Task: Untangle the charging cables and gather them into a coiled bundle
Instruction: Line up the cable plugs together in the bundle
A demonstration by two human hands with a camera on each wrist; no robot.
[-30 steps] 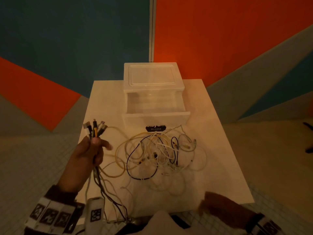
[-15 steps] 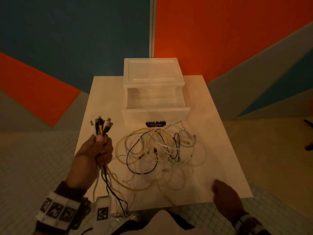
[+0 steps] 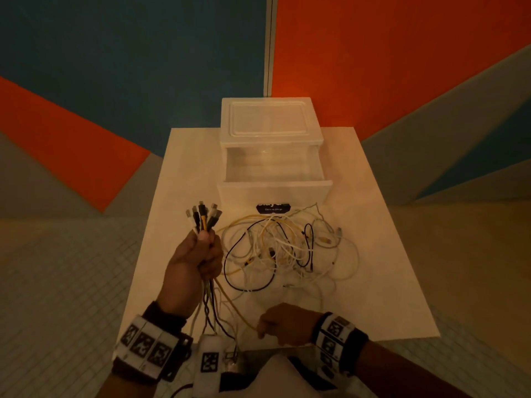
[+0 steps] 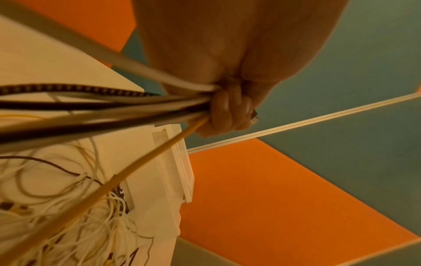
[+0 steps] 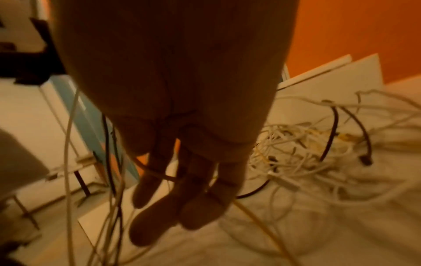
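The left hand had a fist clamped around one end of the charging cables, plugs fanned out above the knuckles, strands hanging below the fist toward the person. The rest sat as a loose tangle on the white table, to the right of that hand and just in front of the open plastic drawer. The right hand, at the near table edge, had fingers curled on the yellow cable, which ran diagonally from the left fist down to it. So the right hand was nearer the loose slack, probably the one to draw it out of the heap.
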